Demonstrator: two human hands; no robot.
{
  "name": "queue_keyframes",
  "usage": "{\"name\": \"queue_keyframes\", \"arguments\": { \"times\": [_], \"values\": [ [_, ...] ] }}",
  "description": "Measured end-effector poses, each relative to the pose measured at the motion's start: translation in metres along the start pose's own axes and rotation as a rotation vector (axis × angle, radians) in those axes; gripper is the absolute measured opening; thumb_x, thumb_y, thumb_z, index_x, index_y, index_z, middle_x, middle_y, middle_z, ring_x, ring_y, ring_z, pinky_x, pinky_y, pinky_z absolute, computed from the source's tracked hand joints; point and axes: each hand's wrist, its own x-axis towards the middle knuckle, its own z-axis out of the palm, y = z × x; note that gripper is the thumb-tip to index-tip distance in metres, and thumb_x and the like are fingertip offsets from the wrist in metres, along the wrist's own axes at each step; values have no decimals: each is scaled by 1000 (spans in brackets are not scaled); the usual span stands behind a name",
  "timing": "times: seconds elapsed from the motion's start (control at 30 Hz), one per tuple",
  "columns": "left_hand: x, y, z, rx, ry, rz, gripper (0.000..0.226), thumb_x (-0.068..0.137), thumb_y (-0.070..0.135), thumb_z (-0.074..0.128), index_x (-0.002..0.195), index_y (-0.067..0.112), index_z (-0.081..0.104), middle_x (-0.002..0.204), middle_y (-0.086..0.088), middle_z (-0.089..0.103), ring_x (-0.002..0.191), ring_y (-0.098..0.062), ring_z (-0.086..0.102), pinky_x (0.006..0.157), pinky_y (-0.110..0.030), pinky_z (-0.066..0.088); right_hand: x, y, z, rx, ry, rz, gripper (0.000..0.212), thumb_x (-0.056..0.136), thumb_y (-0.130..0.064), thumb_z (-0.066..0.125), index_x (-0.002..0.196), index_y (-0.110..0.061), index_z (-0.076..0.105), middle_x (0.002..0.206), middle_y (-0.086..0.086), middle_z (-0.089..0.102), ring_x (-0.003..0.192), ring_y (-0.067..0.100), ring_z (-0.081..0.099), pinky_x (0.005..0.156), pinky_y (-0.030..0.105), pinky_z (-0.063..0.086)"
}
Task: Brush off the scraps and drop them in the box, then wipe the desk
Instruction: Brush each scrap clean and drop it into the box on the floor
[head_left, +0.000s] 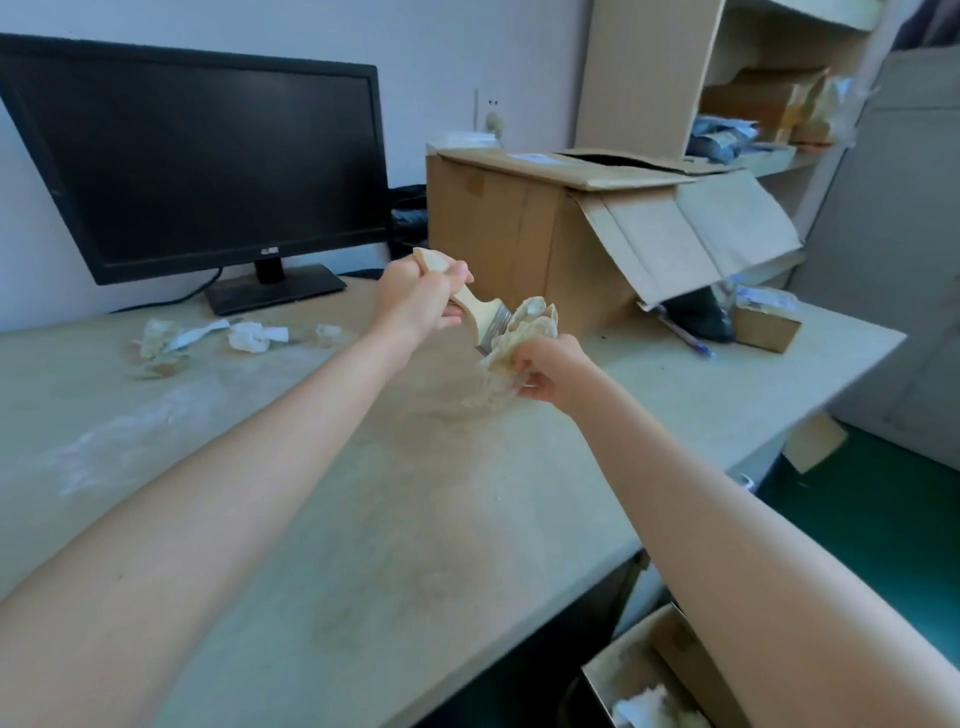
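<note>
My left hand (418, 301) grips the pale wooden handle of a wide brush (478, 312), held above the middle of the desk (363, 493). Its bristle end is buried in a bunch of crumpled paper scraps (524, 332) that my right hand (548, 369) holds just to the right of it. More torn white scraps (208, 338) lie on the desk's far left, near the monitor's foot. A whitish dust smear (109, 441) marks the left side of the desk. Below the desk's front edge, at the bottom right, an open cardboard box (660, 680) holds some scraps.
A black monitor (197, 161) stands at the back left. A large cardboard box (566, 228) with hanging flaps sits at the back right, with a pen (685, 335) and a small carton (766, 325) beside it. Shelves (753, 104) rise behind. Green floor shows on the right.
</note>
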Motion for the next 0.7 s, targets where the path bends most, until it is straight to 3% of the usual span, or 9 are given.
{"name": "queue_keyframes", "arguments": {
  "times": [0.13, 0.33, 0.43, 0.5, 0.6, 0.63, 0.7],
  "values": [
    [-28, 5, 27, 6, -76, 23, 23, 90, 18, 56, 68, 19, 62, 74, 1, 64, 67, -12, 64, 54, -15, 55, -21, 14, -34, -1, 49, 5, 47, 81, 8, 46, 126, -3, 44, 106, 15, 56, 90, 26, 59, 78, 40, 55],
    [-73, 9, 82, 68, -254, 79, 19, 89, 18, 58, 70, 20, 63, 77, 1, 64, 78, -14, 65, 67, -22, 58, -55, 40, -96, 28, 135, 59, 41, 85, 7, 42, 125, 0, 46, 115, 19, 57, 113, 34, 58, 90, 45, 52],
    [-96, 13, 110, 63, -307, 119, 12, 88, 20, 59, 79, 18, 66, 78, 4, 64, 79, -11, 64, 62, -16, 57, -66, 49, -127, 41, 212, 67, 29, 85, 8, 39, 111, -2, 48, 121, 22, 55, 113, 36, 55, 94, 45, 50],
    [-109, 13, 128, 57, -334, 117, 10, 88, 21, 59, 85, 15, 66, 81, 1, 63, 81, -14, 64, 66, -19, 58, -72, 57, -147, 66, 253, 76, 26, 82, 11, 36, 102, -2, 47, 111, 21, 56, 105, 35, 57, 88, 41, 51],
    [-131, 13, 158, 25, -401, 90, 11, 89, 20, 59, 80, 18, 65, 81, 1, 63, 85, -19, 65, 75, -27, 59, -88, 70, -181, 83, 319, 88, 19, 83, 10, 34, 87, -2, 48, 80, 14, 51, 78, 29, 56, 70, 37, 51],
    [-138, 12, 168, 18, -420, 90, 12, 89, 20, 59, 78, 19, 64, 80, 2, 63, 85, -19, 65, 75, -28, 59, -93, 73, -192, 90, 340, 91, 18, 83, 10, 34, 86, -2, 47, 78, 13, 50, 77, 28, 56, 65, 36, 50],
    [-151, 11, 187, 9, -447, 98, 14, 88, 20, 60, 74, 22, 63, 79, 3, 62, 81, -18, 65, 75, -28, 59, -102, 80, -214, 112, 375, 83, 18, 82, 12, 35, 89, 0, 47, 81, 14, 49, 87, 31, 56, 70, 37, 51]
  ]
}}
